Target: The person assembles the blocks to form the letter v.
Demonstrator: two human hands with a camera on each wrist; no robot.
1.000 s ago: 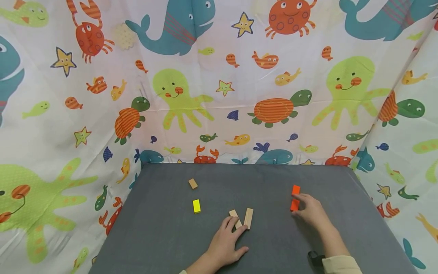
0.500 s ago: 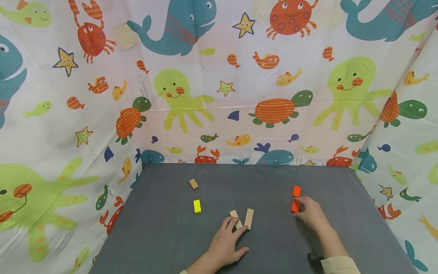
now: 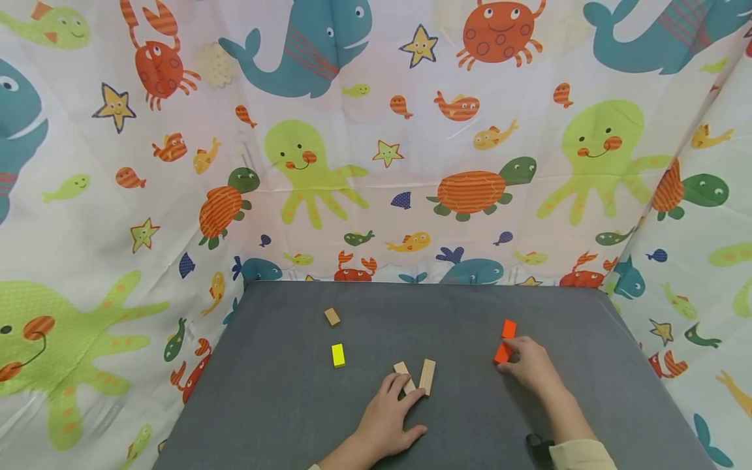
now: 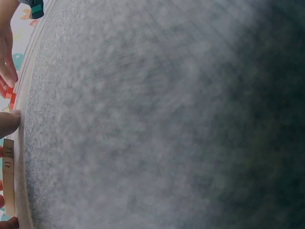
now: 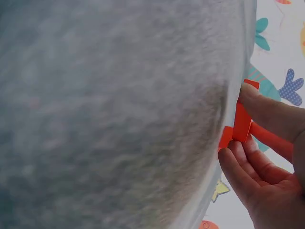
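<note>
My left hand (image 3: 395,399) lies flat on the grey table (image 3: 282,418), its straight fingers resting on the shorter of two light wooden blocks (image 3: 403,374); the longer wooden block (image 3: 427,376) lies beside it. My right hand (image 3: 512,358) pinches an orange block (image 3: 502,352) between thumb and fingers, low over the table. In the right wrist view that orange block (image 5: 241,123) stands on edge in the fingertips. A second orange block (image 3: 508,328) lies just beyond it. The left wrist view shows mostly table, with a wooden block (image 4: 8,176) at its left edge.
A yellow block (image 3: 337,355) and a small wooden block (image 3: 331,316) lie on the left half of the table. A sea-animal patterned curtain (image 3: 376,163) closes off the back and both sides. The table's back edge (image 3: 423,283) meets the curtain.
The orange block in my right hand has tilted and shifted slightly left. The left hand and the other blocks have not moved.
</note>
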